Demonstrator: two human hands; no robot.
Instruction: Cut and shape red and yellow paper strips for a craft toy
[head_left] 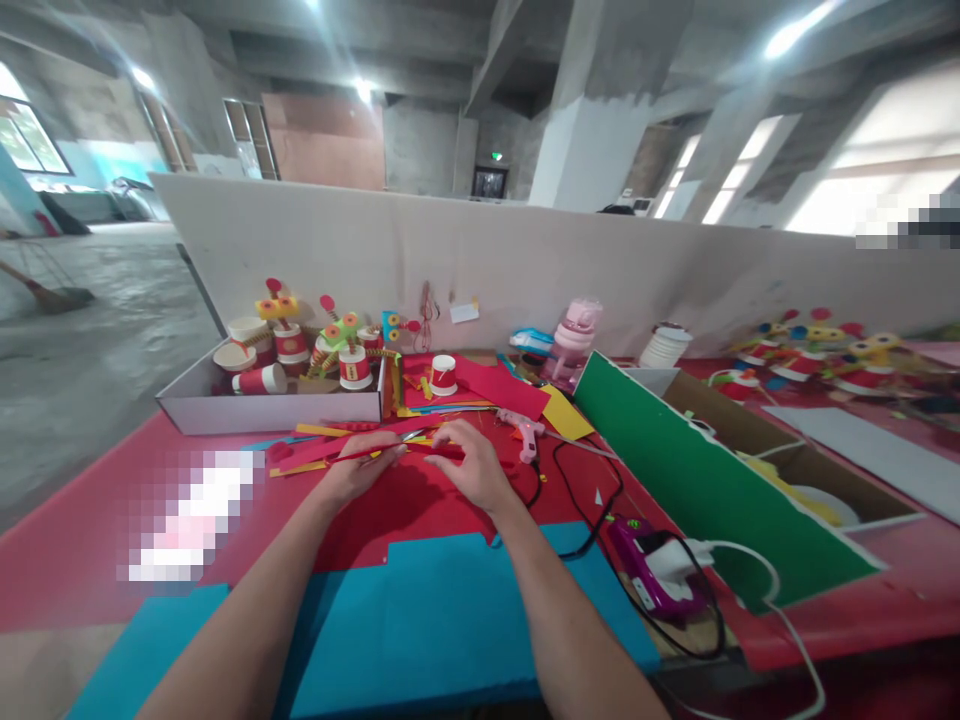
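A thin red strip [416, 449], apparently paper, runs between my two hands above the red tabletop. My left hand [364, 465] is closed on it, and the strip's end sticks out to the left of the fingers. With thumb and fingers curled together, my right hand [469, 465] pinches the strip's other end. Just behind the strip lies a small shiny pointed thing [411, 436], too blurred to name. Red and yellow paper strips [315, 430] lie scattered beyond my left hand. A pink glue gun [523, 432] rests to the right of my right hand.
A white box [277, 412] of paper-cup figures stands at the back left. One red-and-white paper cup [443, 376] is behind my hands. At right are a green-sided divided box [720, 480] and a purple power strip [656, 570] with cords. Blue board [450, 620] lies in front.
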